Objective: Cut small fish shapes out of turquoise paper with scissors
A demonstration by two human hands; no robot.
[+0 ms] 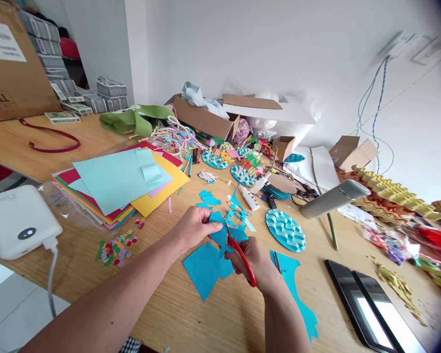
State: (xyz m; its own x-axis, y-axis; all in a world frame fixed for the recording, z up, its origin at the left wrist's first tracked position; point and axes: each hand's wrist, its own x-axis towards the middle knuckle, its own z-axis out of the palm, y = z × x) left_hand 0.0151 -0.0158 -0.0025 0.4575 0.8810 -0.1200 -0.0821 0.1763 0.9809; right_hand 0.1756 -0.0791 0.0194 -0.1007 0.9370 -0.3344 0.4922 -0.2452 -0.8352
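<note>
My left hand (201,224) pinches a small piece of blue paper (217,226) between thumb and fingers. Red-handled scissors (244,261) are gripped in my right hand (255,264), their blades at the edge of that piece. Under both hands, a larger blue sheet (203,272) with faint drawn lines lies on the table. Beyond the hands are blue paper scraps (238,215) and a cut blue shape (210,197). To the right rests a blue offcut (294,289) with a ragged edge, a dark pen (277,263) on it.
Stacked coloured paper (110,179) and paper confetti (117,249) lie left, near a white power bank (20,223) with a cable. A wavy blue oval (285,230), a glue bottle (250,198), a grey cylinder (334,198) and two phones (367,309) are right. Cardboard boxes (202,117) stand behind.
</note>
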